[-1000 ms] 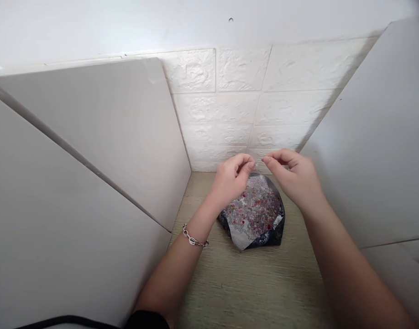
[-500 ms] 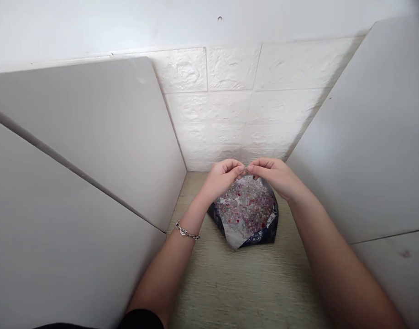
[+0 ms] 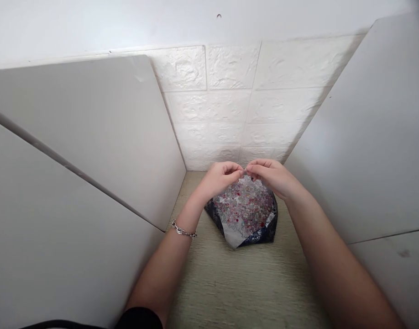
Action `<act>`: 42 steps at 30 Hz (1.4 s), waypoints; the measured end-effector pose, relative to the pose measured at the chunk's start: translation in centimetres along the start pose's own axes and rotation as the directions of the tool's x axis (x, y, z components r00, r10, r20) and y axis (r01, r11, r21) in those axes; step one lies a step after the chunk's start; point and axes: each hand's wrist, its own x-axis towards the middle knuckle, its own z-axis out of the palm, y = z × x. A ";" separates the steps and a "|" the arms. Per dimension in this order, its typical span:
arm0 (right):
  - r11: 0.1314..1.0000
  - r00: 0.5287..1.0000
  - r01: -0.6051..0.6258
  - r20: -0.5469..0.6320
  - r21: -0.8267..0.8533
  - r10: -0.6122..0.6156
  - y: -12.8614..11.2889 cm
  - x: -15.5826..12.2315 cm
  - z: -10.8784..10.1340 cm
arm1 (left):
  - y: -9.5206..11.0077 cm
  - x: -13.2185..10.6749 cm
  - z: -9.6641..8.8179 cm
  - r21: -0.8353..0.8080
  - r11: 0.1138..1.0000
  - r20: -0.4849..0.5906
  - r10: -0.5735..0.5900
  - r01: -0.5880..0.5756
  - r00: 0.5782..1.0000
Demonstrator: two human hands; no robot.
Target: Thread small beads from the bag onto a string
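Many small beads [image 3: 245, 205], mostly pink, clear and red, lie spread on an opened bag [image 3: 257, 237] with a dark blue outside and a pale lining. Over the bag's far edge my left hand [image 3: 223, 178] is closed in a pinch, thumb against forefinger. Just right of it, my right hand [image 3: 273, 176] pinches in the same way, its fingertips almost meeting the left ones. Whatever the fingertips hold is too small to make out. A silver chain bracelet [image 3: 184, 230] circles my left wrist.
The bag rests on a greenish wood-grain tabletop [image 3: 230, 283]. Pale panels stand at the left [image 3: 93, 128] and right [image 3: 374, 137]. A white brick-patterned wall [image 3: 212, 105] closes off the back.
My left hand has shifted slightly left and down, so the gap between the two pinches is a little wider. The beads and bag look the same.
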 end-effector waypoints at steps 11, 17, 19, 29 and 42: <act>0.963 0.977 0.127 -0.135 -0.236 -0.162 -1.1 -0.6 -0.4 | -0.1 0.1 0.0 0.001 1.000 -0.024 0.008 -0.008 1.000; 0.627 0.879 0.384 0.060 -0.678 -0.473 -1.1 -1.3 -0.1 | -0.2 0.1 0.0 0.013 1.000 -0.020 0.010 -0.009 1.000; 0.352 0.774 0.438 0.148 -0.827 -0.616 -1.1 -1.5 0.1 | -0.5 0.2 -0.1 0.025 1.000 -0.018 0.005 -0.005 1.000; -0.150 0.682 0.264 0.294 -0.953 -0.670 -1.2 -2.5 1.2 | -0.8 0.3 -0.2 0.064 0.998 -0.037 -0.021 0.024 0.999; -0.124 0.740 0.247 0.269 -0.961 -0.616 -0.5 -1.9 1.2 | -1.2 0.5 -0.1 0.045 0.992 0.013 -0.120 0.119 0.993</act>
